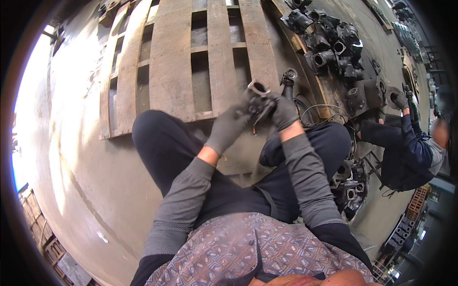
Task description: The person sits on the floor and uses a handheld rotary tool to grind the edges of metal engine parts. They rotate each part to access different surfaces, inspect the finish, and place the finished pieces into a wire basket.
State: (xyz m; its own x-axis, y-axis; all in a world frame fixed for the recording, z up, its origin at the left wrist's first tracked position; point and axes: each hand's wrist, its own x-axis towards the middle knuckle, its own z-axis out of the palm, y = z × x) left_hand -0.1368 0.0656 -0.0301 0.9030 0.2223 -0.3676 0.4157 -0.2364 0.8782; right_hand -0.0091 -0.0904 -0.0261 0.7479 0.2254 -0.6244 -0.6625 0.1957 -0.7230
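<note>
Between my knees, in front of the pallet's near edge, I hold a dark metal casting (259, 89) with a round open end facing up and away. My left hand (228, 129), in a grey glove and slightly blurred, closes on its lower left side. My right hand (285, 113), in a darker glove, grips its right side. Both hands hide much of the casting's lower part. Just beyond my right hand stands a dark tool (288, 78) with a round head; its lower end is hidden.
A wooden slatted pallet (171, 62) lies ahead. To its right, similar castings (329, 47) are heaped on another pallet, with a looped cable (324, 107) nearby. More castings (350, 183) lie beside my right knee. At far right a co-worker (405, 148) sits, one gloved hand at a round part.
</note>
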